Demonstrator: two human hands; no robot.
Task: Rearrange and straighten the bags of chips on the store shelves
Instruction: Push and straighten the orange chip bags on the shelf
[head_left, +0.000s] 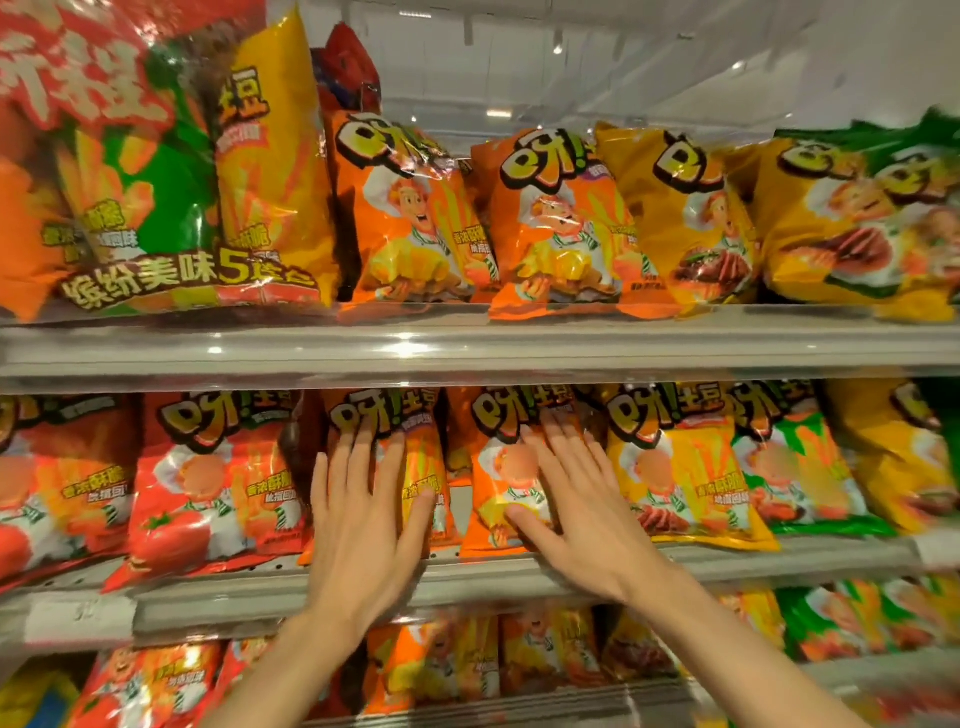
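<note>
Two orange chip bags stand side by side on the middle shelf (519, 577). My left hand (363, 514) lies flat with straight fingers on the left orange bag (421, 457). My right hand (576, 509) presses flat on the right orange bag (498, 447), fingers spread. A narrow gap separates the two bags. Neither hand grips anything.
Red tomato bags (208, 483) stand to the left, yellow (685, 467) and green bags (800, 467) to the right. The upper shelf (467, 348) carries a large multipack (156, 208) and leaning orange and yellow bags. More bags fill the lower shelf (467, 670).
</note>
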